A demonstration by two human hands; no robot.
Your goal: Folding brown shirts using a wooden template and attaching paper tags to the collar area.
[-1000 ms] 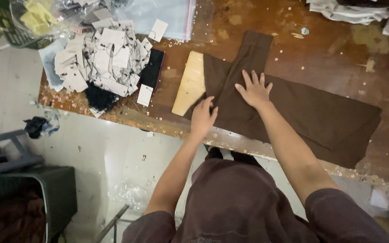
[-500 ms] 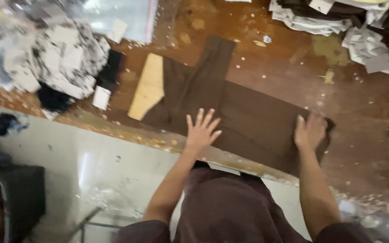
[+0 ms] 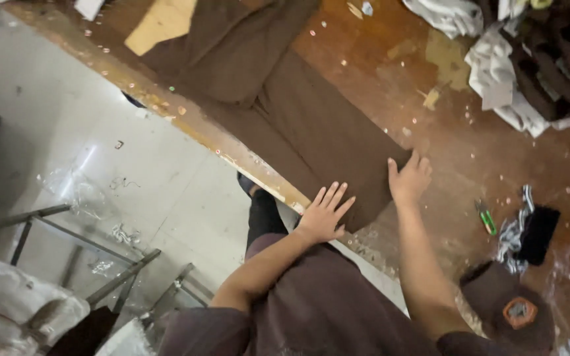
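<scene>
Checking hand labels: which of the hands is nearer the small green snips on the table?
Right. The right hand rests on the end of the brown garment, just left of the green snips. The left hand lies flat at the table edge, farther away.

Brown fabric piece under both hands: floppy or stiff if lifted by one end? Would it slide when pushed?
Likely floppy: the brown fabric piece lies flat and overlaps in soft folds near the cardboard sheet. Probably light, being thin cloth. Pushed, it would likely bunch rather than slide whole; the left hand and right hand press flat on its near end on the rough, scuffed wooden table.
</scene>
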